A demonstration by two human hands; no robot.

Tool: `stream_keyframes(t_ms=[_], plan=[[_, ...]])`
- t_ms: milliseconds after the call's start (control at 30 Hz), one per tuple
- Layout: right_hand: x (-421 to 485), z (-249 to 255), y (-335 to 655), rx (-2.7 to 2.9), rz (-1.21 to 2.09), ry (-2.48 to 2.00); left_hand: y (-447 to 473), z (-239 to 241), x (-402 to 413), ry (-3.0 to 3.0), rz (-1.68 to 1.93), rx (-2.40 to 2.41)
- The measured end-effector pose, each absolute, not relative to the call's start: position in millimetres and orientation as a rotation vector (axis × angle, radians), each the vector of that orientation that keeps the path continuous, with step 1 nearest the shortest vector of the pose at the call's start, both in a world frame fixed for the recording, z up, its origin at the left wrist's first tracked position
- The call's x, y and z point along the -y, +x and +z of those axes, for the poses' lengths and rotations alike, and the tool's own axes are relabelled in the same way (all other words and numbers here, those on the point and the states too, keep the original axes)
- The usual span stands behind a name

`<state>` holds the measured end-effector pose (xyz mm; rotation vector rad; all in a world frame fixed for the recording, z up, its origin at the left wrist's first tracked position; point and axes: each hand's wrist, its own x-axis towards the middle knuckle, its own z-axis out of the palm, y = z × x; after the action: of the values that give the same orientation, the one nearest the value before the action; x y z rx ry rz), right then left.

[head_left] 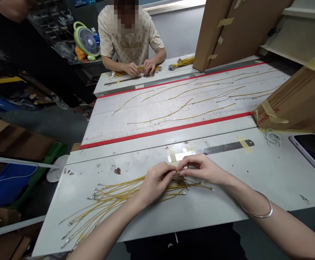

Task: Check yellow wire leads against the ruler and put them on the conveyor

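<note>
My left hand (159,180) pinches a thin yellow wire close to its end, the wire itself mostly covered by the fingers. My right hand (198,169) meets it fingertip to fingertip, closed on a small white connector (186,167) at that end. Beneath and to the left of my left hand lies a spread bunch of yellow wires (114,193), with metal terminals at the left ends and white connectors at some right ends. A steel ruler (225,147), taped to the table, sits just beyond my hands.
Across the belt (105,124) with red edge strips, several loose yellow wires lie. Opposite, a co-worker (131,39) handles similar wires. Cardboard boxes (298,94) stand at the right, near white rings (272,139) and a phone (313,153). A green fan (88,40) is behind.
</note>
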<state>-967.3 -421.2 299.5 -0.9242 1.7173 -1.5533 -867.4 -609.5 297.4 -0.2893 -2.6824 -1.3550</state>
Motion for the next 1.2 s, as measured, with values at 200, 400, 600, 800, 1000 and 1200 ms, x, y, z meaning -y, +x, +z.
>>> stream_keyframes(t_ms=[200, 400, 600, 800, 1000, 1200], plan=[[381.8, 308.1, -985.7, -2.035, -2.112, -0.553, -861.7, 315.3, 619.5, -0.299, -1.144, 2.703], [316.3, 306.0, -1023.4, -2.603, -2.420, -0.052, -849.9, 323.0, 641.7, -0.347, -0.982, 2.684], [291.8, 285.9, -1035.2, -2.735, -2.162, 0.171, -864.7, 312.1, 658.7, -0.212, -1.186, 2.919], [289.2, 267.2, -1043.1, -2.565, -2.198, 0.278, -867.3, 288.2, 669.8, -0.261, -0.567, 2.848], [293.2, 262.1, -1040.8, -2.446, -2.181, 0.243, -844.3, 262.0, 627.6, -0.234, -0.362, 2.806], [290.4, 256.3, -1043.1, -2.431, -2.195, 0.121, -844.2, 252.9, 619.4, -0.376, -0.200, 2.953]])
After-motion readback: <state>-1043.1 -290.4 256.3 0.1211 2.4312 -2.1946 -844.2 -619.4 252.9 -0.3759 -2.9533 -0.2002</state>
